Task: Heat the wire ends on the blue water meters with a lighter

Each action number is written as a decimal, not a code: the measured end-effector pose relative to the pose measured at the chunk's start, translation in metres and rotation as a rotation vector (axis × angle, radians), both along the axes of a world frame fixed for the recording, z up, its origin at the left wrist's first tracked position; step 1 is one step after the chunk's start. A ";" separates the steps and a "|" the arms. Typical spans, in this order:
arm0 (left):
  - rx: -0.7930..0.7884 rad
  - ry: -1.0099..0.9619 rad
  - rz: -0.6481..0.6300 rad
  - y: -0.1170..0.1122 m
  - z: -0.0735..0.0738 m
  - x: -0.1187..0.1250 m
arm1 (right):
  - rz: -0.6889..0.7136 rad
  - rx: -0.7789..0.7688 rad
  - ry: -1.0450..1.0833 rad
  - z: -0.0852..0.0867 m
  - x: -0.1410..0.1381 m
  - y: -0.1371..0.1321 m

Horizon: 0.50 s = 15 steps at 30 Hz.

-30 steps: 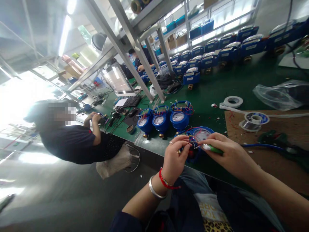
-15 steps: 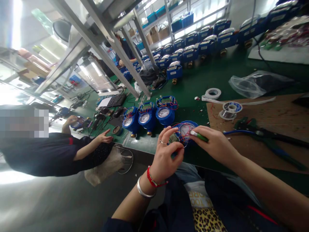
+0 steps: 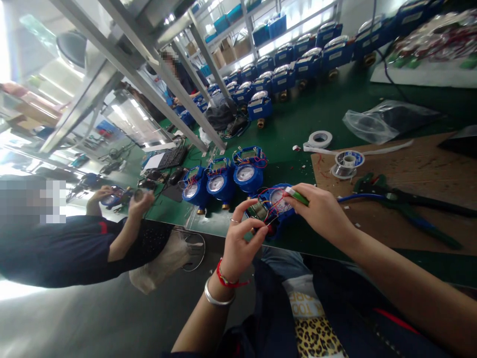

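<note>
Up close, the left hand (image 3: pixel 238 243) pinches wires at the blue meter (image 3: pixel 274 206); the right hand (image 3: pixel 320 211) clasps a green-handled tool (image 3: pixel 297 196). Dial print is unreadable.

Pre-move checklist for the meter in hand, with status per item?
1. Left hand pinches the wires at the blue meter: ok.
2. Right hand grips the green-handled tool: ok.
3. Tool tip on the joint: cannot tell, too small.
4. Meter resting on the green bench edge: cannot tell.
5. Solder spool near on the brown board: ok.
6. Co-worker's hand apart from the meter: ok.
</note>
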<state>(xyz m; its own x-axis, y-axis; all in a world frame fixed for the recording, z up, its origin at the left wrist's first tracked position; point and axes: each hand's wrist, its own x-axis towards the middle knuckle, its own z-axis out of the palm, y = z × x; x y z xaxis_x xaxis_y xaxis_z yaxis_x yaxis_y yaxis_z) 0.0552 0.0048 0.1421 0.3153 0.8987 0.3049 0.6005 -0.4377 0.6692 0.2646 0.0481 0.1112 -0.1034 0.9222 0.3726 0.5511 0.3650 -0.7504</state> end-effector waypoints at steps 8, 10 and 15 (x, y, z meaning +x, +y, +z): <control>0.111 0.077 0.022 -0.001 0.000 0.001 | -0.020 -0.011 -0.003 -0.001 -0.002 0.001; 0.241 0.136 -0.012 -0.002 -0.003 -0.001 | -0.026 -0.021 -0.006 0.000 -0.003 0.002; 0.554 0.315 -0.088 -0.005 -0.009 -0.002 | -0.005 -0.026 -0.005 0.002 -0.004 0.003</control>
